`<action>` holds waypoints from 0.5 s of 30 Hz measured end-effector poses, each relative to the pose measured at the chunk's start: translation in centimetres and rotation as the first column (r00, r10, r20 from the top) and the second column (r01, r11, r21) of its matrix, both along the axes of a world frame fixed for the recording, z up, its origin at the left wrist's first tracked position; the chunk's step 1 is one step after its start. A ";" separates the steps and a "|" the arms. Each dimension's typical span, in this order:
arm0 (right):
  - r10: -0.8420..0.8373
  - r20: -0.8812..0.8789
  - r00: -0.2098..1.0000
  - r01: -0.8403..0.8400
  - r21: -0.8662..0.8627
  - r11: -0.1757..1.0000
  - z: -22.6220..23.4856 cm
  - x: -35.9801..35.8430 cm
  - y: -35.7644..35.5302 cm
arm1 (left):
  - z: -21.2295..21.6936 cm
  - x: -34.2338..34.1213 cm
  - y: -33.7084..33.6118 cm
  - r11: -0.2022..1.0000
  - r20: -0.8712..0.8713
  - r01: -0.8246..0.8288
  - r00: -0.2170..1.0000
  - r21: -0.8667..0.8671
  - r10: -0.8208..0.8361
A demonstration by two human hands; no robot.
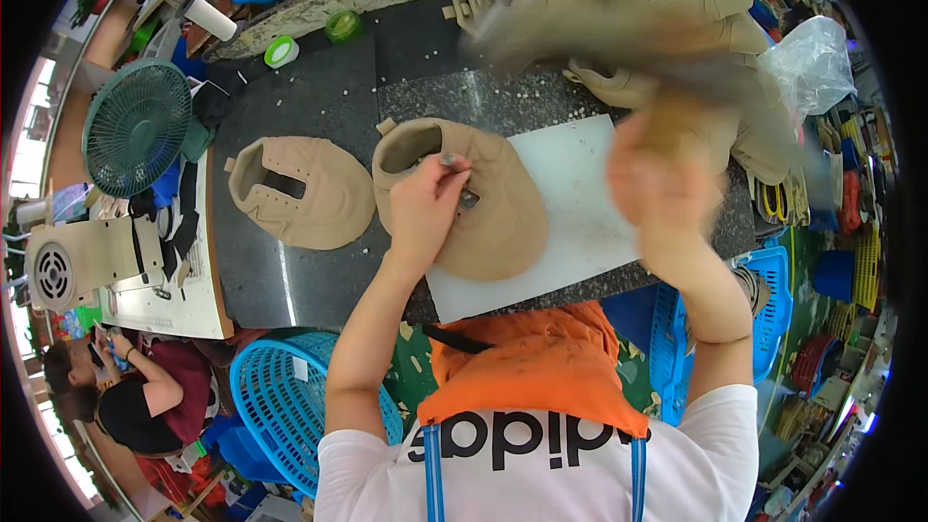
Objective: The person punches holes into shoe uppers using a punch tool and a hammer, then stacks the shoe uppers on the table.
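— Looking at the left hand first: what is it doing?

— Its grip is pinched together on a small metal punch, held upright against a tan shoe upper. That upper lies partly on a white cutting board on the dark stone bench, right in front of the person.

— And the right hand?

— Raised above the board's right side and badly blurred. Its grip seems wrapped round a wooden handle, with a smeared mallet shape above; I cannot tell more.

— Anything else close by?

— A second tan upper lies flat, just left of the first and apart from it. A pile of tan uppers sits at the bench's far right, beside a clear plastic bag. A green fan stands left, and a blue basket sits below the bench.
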State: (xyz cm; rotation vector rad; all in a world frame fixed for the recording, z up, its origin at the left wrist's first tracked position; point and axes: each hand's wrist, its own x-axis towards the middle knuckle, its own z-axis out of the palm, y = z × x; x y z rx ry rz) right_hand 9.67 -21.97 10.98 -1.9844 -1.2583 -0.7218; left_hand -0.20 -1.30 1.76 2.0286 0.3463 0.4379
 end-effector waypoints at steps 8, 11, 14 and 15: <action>-0.118 -0.530 0.840 -0.214 -0.522 0.826 -4.7 -2.5 -1.2 | -0.8 0.0 1.8 0.717 0.024 0.038 0.999 -0.696 -0.030; -0.181 -0.591 0.786 -0.270 -0.591 0.760 -2.4 -0.9 -1.3 | -1.2 0.3 1.6 0.750 0.006 0.026 1.000 -0.661 -0.029; -0.082 -0.717 0.692 -0.151 -0.255 0.955 4.0 -1.1 -0.1 | -1.8 -0.3 1.6 0.830 0.033 0.046 0.999 -0.556 -0.033; -0.086 -0.718 0.691 -0.149 -0.258 0.955 3.8 -1.3 -0.3 | -1.6 -0.6 1.1 0.828 0.032 0.047 0.999 -0.559 -0.035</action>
